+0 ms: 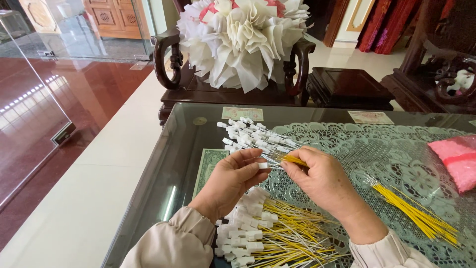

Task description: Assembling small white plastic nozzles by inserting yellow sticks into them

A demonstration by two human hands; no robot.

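Both hands hold a fanned bundle of thin wires (253, 138) above the glass worktop (183, 149): the right hand (317, 178) pinches the yellow ends, the left hand (233, 178) fingers one white tip. The wires look light, springy and easily tangled, best gripped near their gathered ends.

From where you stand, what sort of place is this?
Probably a home sitting room used for handwork. A carved dark wooden armchair stands behind a glass-topped table with a lace cloth, and both hands work on white-tipped wires.

Three banknotes (242, 113), one white paper flower ball (243, 39), two pink bags (458, 161).
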